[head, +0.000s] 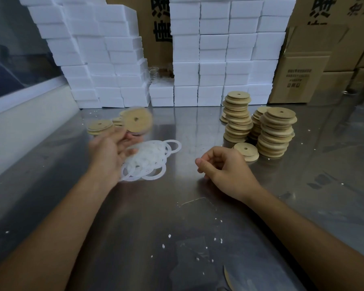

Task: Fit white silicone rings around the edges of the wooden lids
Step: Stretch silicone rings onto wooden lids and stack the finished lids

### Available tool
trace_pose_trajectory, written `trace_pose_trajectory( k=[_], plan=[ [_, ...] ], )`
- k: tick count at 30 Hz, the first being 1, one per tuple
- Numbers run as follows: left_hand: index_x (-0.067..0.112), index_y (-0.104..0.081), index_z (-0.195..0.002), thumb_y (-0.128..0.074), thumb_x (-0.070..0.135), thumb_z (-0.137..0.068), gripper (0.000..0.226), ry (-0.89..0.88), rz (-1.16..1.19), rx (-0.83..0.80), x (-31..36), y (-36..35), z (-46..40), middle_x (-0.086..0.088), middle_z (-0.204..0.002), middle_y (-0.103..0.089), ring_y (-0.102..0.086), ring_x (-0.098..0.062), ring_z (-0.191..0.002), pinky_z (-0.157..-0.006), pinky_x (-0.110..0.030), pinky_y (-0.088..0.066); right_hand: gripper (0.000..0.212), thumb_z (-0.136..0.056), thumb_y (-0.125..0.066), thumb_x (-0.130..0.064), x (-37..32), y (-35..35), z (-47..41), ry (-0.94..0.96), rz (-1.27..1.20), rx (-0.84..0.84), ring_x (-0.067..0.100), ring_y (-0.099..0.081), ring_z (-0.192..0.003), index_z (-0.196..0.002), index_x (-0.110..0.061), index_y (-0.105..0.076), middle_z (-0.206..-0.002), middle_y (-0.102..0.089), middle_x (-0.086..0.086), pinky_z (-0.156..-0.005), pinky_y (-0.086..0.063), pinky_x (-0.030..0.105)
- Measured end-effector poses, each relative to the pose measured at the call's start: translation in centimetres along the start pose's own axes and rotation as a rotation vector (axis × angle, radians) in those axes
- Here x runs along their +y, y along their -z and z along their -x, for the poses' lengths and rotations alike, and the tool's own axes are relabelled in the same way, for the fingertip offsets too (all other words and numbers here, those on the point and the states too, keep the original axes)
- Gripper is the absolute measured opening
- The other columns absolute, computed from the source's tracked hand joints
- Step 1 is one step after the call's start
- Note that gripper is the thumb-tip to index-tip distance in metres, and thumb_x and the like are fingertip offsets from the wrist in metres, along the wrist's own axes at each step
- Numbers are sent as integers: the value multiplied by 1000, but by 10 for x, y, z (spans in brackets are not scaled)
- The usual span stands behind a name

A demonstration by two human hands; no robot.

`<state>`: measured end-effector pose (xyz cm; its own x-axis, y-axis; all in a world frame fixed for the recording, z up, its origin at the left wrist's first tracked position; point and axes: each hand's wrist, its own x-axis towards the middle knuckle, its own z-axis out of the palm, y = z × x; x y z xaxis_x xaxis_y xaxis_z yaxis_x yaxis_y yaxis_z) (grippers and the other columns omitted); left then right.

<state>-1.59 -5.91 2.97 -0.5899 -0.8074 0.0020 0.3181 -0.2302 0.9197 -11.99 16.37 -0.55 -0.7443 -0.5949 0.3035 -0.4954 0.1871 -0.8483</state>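
My left hand (pixel 109 152) is blurred by motion and holds a wooden lid (pixel 137 120) by its lower edge at the fingertips, lifted above the steel table (pixel 177 206). A whitish rim shows on that lid. Just behind it lies a small pile of lids (pixel 100 127). A heap of white silicone rings (pixel 153 158) sits under and to the right of my left hand. My right hand (pixel 225 166) rests on the table with loosely curled fingers and holds nothing. Stacks of bare wooden lids (pixel 237 118) (pixel 275 133) stand at the right, and a single lid (pixel 246 151) lies in front of them.
White foam boxes (pixel 219 59) form a wall along the back of the table, with cardboard cartons (pixel 298 78) at the right. A window ledge (pixel 29 122) runs along the left. White crumbs dot the table, and a curved brown edge (pixel 229 280) shows at the bottom.
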Motion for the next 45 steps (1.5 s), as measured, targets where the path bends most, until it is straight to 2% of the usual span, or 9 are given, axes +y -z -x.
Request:
trace_pose_trajectory(
  k=[7, 12, 18, 21, 25, 28, 31, 34, 45],
  plan=[
    [10, -62, -95, -60, 16, -95, 6, 5, 171, 228, 21, 36, -30, 2, -79, -73, -74, -10, -78, -57, -14, -50, 15, -90, -70, -28, 0, 0, 1, 10, 56, 0, 18, -69, -70, -83, -15, -70, -77, -73, 1, -74, -59, 44],
    [7, -62, -97, -60, 14, -96, 7, 21, 248, 217, 28, 42, -41, 0, -84, -73, -74, -11, -81, -63, -13, -54, 14, -90, -70, -29, 0, 0, 1, 7, 73, -2, 18, -69, -71, -82, -17, -69, -77, -73, 1, -73, -59, 44],
    [5, -60, -104, -54, 14, -99, 11, 106, 148, 258, 17, 42, -40, -4, -92, -71, -74, -12, -73, -62, -16, -56, 14, -90, -71, -28, -2, -1, 2, 0, 79, -4, 18, -69, -71, -82, -17, -69, -77, -73, 0, -74, -59, 44],
    [9, -59, -90, -55, 16, -99, 12, 101, 91, 308, 13, 43, -39, -2, -82, -64, -72, -10, -63, -56, -14, -53, 14, -90, -71, -27, -6, -1, 3, 6, 71, 13, 18, -68, -69, -82, -15, -69, -76, -73, 0, -73, -59, 44],
    [13, -62, -89, -57, 17, -97, 10, -44, -196, 359, 3, 35, -35, 4, -57, -59, -60, -6, -46, -42, -14, -47, 13, -90, -71, -27, -7, 0, 4, 75, 125, 161, 14, -64, -59, -82, -16, -68, -73, -68, -9, -65, -56, 40],
    [19, -67, -85, -60, 16, -93, 10, -287, -493, 281, -6, 25, -24, 6, -47, -59, -53, -4, -36, -37, -14, -43, 13, -91, -68, -23, -5, 5, 3, 156, 277, 330, 12, -62, -72, -101, -15, -68, -100, -65, -7, -69, -54, 38],
    [28, -65, -76, -65, 19, -90, 16, -506, -778, 86, -15, 14, -12, 9, -64, -64, -60, -2, -51, -46, -16, -47, 39, -90, -65, -29, 0, 14, 0, 38, 489, 373, 20, -59, -103, -127, -20, -56, -133, -52, 0, -79, -53, 41],
    [24, -68, -79, -68, 21, -87, 8, -605, -1126, -45, -23, 10, -7, 8, -71, -65, -61, -11, -67, -62, -28, -51, 52, -89, -63, -35, 5, 20, -1, -140, 657, 252, 27, -57, -112, -137, -22, -46, -135, -53, 3, -81, -50, 40],
    [16, -74, -98, -71, 31, -85, 20, -573, -1267, -26, -20, 26, -17, -1, -92, -72, -63, -15, -83, -73, -33, -51, 45, -88, -63, -40, 2, 19, -2, -256, 750, 184, 29, -59, -104, -126, -17, -59, -131, -52, 6, -82, -52, 44]
  ],
)
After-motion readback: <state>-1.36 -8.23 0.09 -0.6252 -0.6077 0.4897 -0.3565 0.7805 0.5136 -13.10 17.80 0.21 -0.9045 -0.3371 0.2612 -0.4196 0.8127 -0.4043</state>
